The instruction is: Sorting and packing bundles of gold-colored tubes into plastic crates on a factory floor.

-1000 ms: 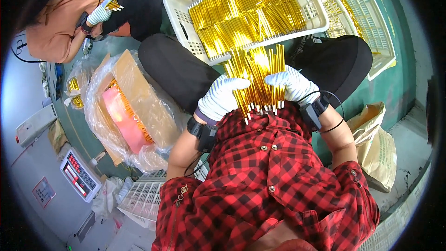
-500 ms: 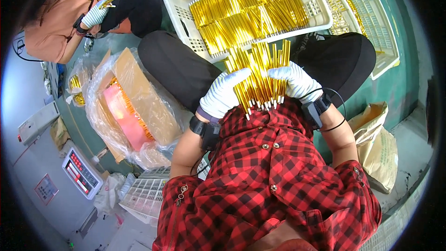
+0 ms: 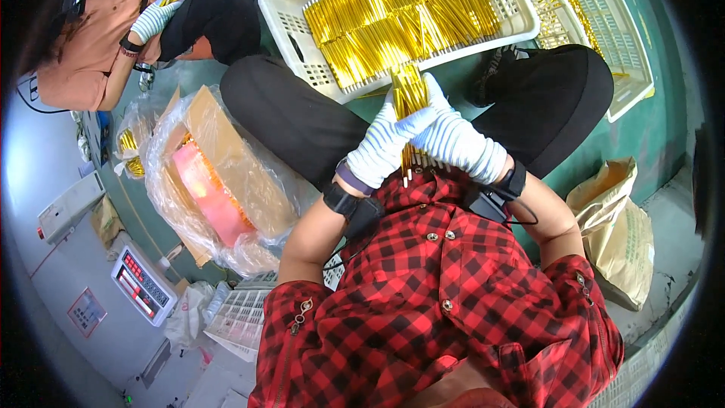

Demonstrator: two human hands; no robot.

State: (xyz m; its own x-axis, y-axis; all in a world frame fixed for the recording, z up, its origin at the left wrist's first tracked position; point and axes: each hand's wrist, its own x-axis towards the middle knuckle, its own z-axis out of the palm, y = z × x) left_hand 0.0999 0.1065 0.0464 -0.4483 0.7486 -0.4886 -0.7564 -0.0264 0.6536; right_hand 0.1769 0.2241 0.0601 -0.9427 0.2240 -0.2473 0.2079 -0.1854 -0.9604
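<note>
Before my lap, my left hand (image 3: 380,148) and my right hand (image 3: 459,142), both in striped white gloves, are closed together around a bundle of gold sticks (image 3: 409,91). The bundle stands roughly lengthwise, its gold ends sticking out above my fingers and several white tips showing below. My palms hide its middle. Just beyond lies a white plastic basket (image 3: 453,58), filled with rows of similar gold sticks (image 3: 400,17).
To the left is a plastic-lined cardboard box (image 3: 245,159) with a pink sheet inside. A co-worker's gloved hands (image 3: 153,21) hold gold sticks at upper left. More baskets (image 3: 623,26) stand at far right, above a paper sack (image 3: 615,234). A scale (image 3: 143,285) sits lower left.
My hands have come together, squeezing the fanned-out sticks into a narrow bundle. My right hand now wraps across its front. The co-worker's hands have drawn closer together.
</note>
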